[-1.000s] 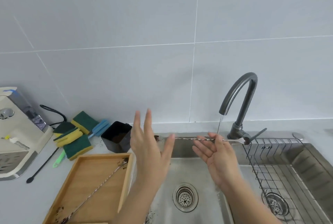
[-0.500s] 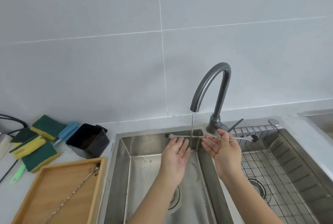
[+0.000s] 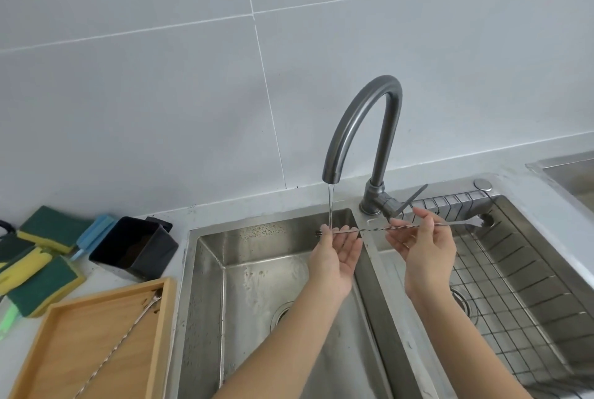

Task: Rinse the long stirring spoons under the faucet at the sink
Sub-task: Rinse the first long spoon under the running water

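Note:
A long twisted metal stirring spoon lies level across the sink, its left end under the thin stream from the grey curved faucet. My right hand pinches its shaft near the middle. My left hand is palm up with fingers apart beneath the spoon's left end, touching it in the water. The spoon's bowl end reaches over the right basin. A second long spoon lies slanted in the wooden tray at the lower left.
The steel sink has two basins; a wire rack fills the right one. A black cup lies tipped on the counter beside green-and-yellow sponges and a blue brush. The faucet lever points right.
The view has shifted right and closer to the sink. My left hand came down from mid-air to under the spoon's left end, which now sits in the running water.

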